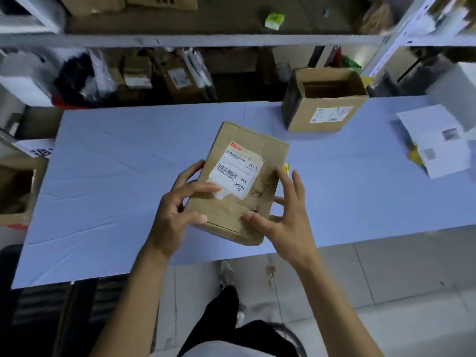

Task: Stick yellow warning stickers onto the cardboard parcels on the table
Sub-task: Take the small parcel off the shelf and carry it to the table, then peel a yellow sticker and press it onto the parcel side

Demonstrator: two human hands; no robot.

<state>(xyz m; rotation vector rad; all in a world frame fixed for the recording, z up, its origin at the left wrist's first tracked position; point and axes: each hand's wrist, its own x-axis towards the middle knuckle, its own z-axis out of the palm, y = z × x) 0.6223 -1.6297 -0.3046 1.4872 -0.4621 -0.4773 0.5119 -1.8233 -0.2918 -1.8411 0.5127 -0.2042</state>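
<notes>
Both hands hold a flat parcel over the table

The left hand (177, 215) and right hand (286, 222) grip the labelled parcel (239, 186) by its near corners above the blue table (116, 176); an open box (324, 99) stands far right.

A single wide-angle view is given from the person's head, aimed forward and steeply down. The blue surface (103, 176) is seen from close above, edges bowed by the lens. Shelves (180, 39) are taken in at the top, the floor (386, 279) at the bottom
</notes>
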